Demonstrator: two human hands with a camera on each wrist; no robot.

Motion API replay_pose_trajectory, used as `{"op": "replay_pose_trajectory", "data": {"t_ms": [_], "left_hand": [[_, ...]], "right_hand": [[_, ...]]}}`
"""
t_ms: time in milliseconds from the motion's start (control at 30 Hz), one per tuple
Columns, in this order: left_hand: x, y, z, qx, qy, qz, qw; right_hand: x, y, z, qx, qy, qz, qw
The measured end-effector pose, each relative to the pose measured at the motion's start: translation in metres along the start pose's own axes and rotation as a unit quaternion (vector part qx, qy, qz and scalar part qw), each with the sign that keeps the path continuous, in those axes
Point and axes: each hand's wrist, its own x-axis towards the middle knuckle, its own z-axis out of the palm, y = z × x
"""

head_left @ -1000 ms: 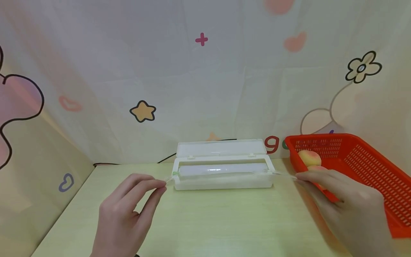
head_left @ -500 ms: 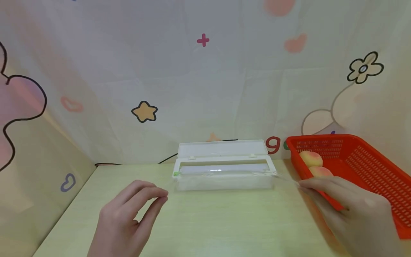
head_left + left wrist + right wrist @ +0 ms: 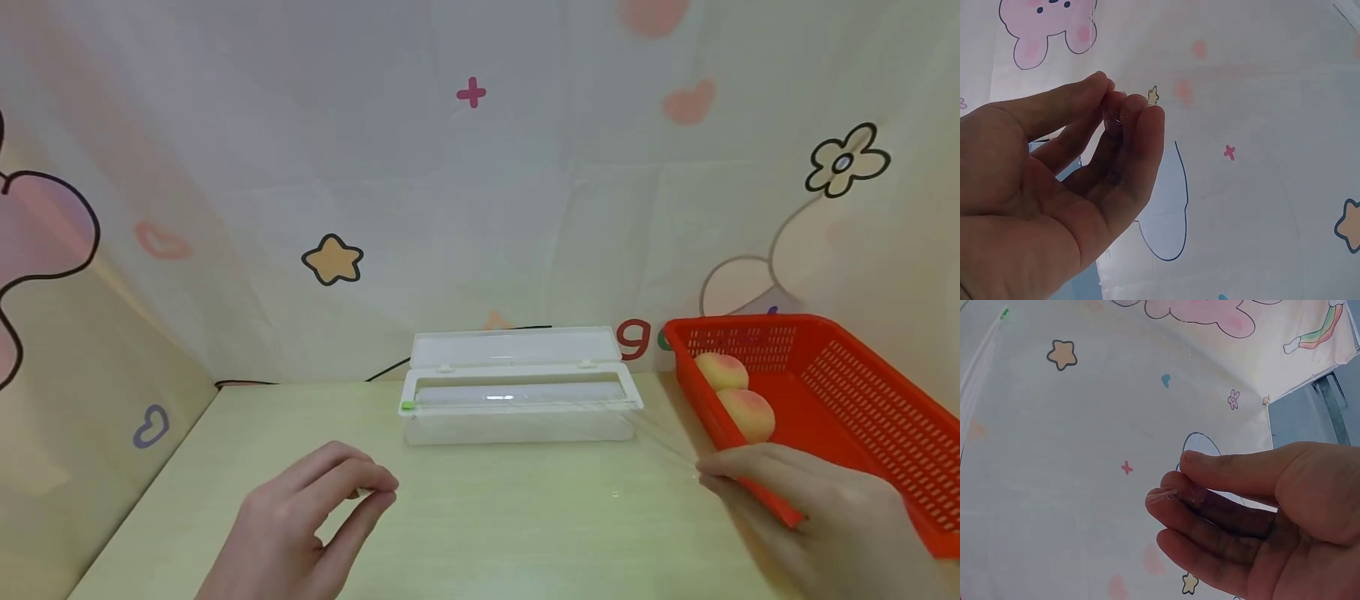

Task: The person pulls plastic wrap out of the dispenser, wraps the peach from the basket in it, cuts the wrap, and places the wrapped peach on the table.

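Both of your hands have drawn back toward you since a second ago, pulling the clear film farther out of the dispenser, and the second peach, hidden behind your right hand then, now shows in the basket.

Around you hangs a pale cloth backdrop printed with a star, hearts, a flower and a pink plus. It closes in a light yellow-green table. At the right edge sits a red slotted basket with two peaches against its near-left wall. At the back centre stands the white dispenser box, lid raised against the backdrop, with a small green tab at its left end. A dark cable runs along the table's back edge behind the box.

From the box's front the cling film stretches toward you as a faint, nearly invisible sheet; only its right edge, running to your right fingers, is easy to see.

Your left hand hovers low over the table, front left of the box, thumb and fingers pinched on the film's left corner; the left wrist view shows a crumpled bit of clear film between the fingertips.

Your right hand is beside the basket's near corner, thumb over curled fingers, pinching the film's right corner.
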Motion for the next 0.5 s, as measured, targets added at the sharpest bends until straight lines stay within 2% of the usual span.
{"op": "replay_pose_trajectory", "data": {"t_ms": [100,233,367,500], "left_hand": [[-0.0024,-0.0025,0.0019,-0.007,-0.011,0.011,0.9999],[-0.0056,-0.0058,0.0054,-0.017,-0.027,0.022,0.9993],[-0.0076,-0.0068,0.0059,-0.016,-0.051,0.009,0.9985],[-0.0077,-0.0055,0.0065,-0.013,-0.072,-0.018,0.9972]], "right_hand": [[0.0001,-0.0004,0.0008,-0.010,-0.017,0.009,1.000],[0.0011,0.0007,0.0032,-0.008,-0.026,-0.001,1.000],[0.0034,0.0018,0.0053,-0.003,-0.047,-0.010,0.999],[0.0065,0.0016,0.0067,0.009,-0.071,-0.010,0.997]]}}
